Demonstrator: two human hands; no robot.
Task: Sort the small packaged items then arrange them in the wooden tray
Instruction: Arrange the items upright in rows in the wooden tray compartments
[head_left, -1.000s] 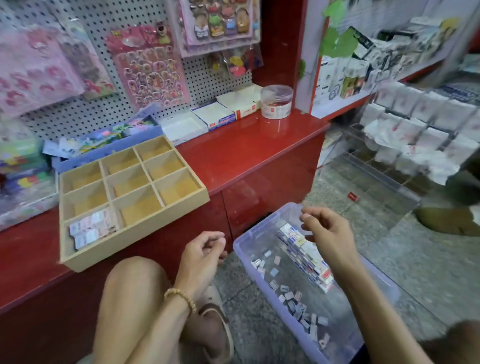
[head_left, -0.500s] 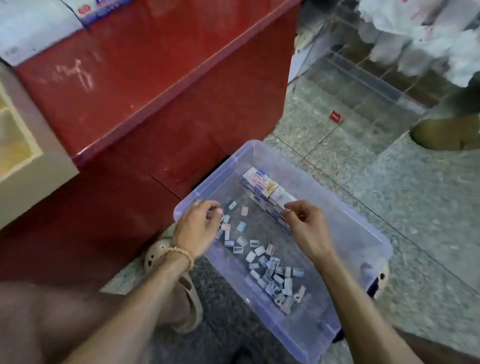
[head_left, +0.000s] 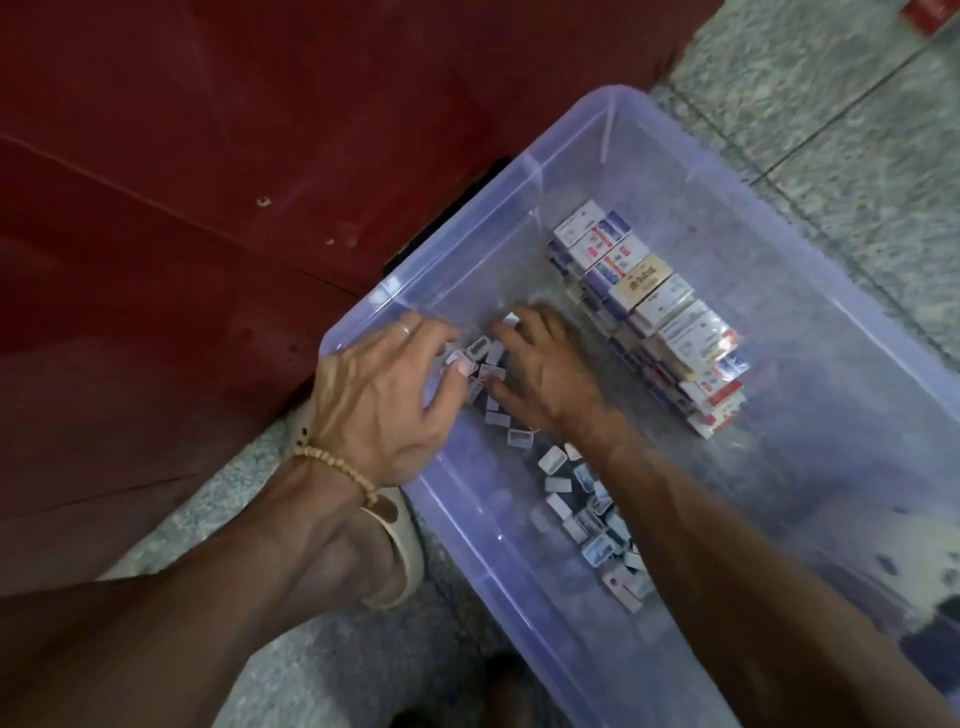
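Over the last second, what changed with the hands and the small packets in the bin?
Both hands went from hovering above the clear plastic bin down into it. The left hand and right hand now meet over a cluster of small packets, fingers curled among them. The camera tipped down, so the wooden tray is out of view. The row of boxed packs stayed put.

Bare forearms; beaded bracelet (head_left: 337, 470), ring (head_left: 404, 328), beige sandal (head_left: 400, 540).
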